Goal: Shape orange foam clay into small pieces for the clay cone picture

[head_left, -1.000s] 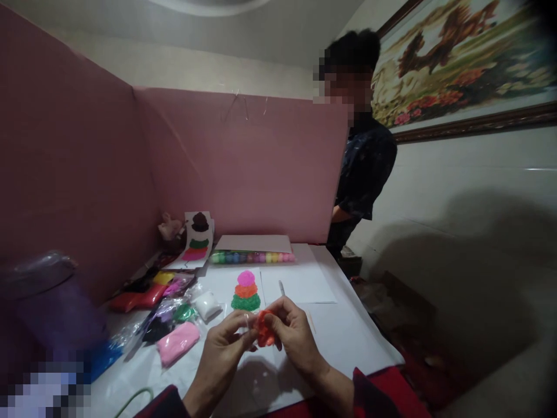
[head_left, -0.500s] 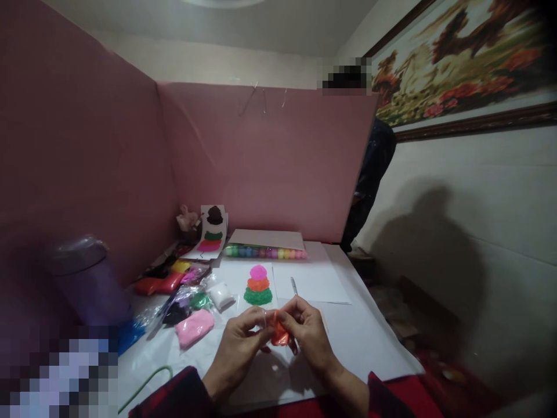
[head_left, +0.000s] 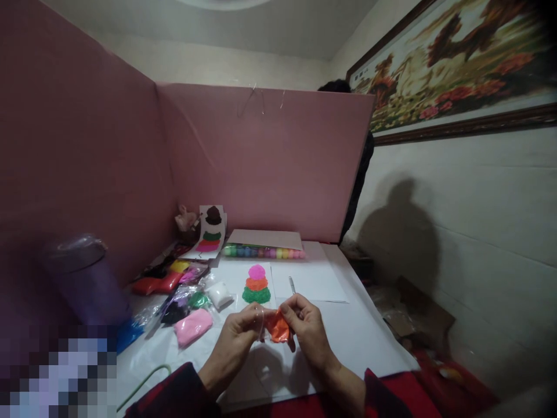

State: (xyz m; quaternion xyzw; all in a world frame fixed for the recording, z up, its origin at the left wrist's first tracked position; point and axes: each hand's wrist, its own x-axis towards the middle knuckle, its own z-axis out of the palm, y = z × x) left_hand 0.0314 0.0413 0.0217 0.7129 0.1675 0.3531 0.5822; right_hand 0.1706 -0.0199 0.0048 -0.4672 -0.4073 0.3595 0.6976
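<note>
My left hand [head_left: 237, 339] and my right hand [head_left: 307, 328] meet above the white table [head_left: 348, 342], both pinching a small clear bag of orange clay [head_left: 277, 326] between them. Just beyond the hands lies a sheet with a stacked shape in pink, orange and green clay [head_left: 256, 284]. A thin silver tool [head_left: 292, 284] rests on the paper to its right. Left of my hands lie several clay packets: pink [head_left: 192, 326], white [head_left: 219, 294], green [head_left: 199, 300], red [head_left: 155, 284].
A purple lidded cup [head_left: 87, 281] stands at the left. A row of coloured balls [head_left: 263, 252] and a reference card [head_left: 209, 232] sit near the pink partition [head_left: 265, 162]. Behind the partition's right end stands a person, mostly hidden [head_left: 361, 174]. A green cord [head_left: 143, 383] lies at the front.
The person behind the partition has moved further behind it, now nearly hidden. My hands stay together on the orange clay bag, stretching it a little wider.
</note>
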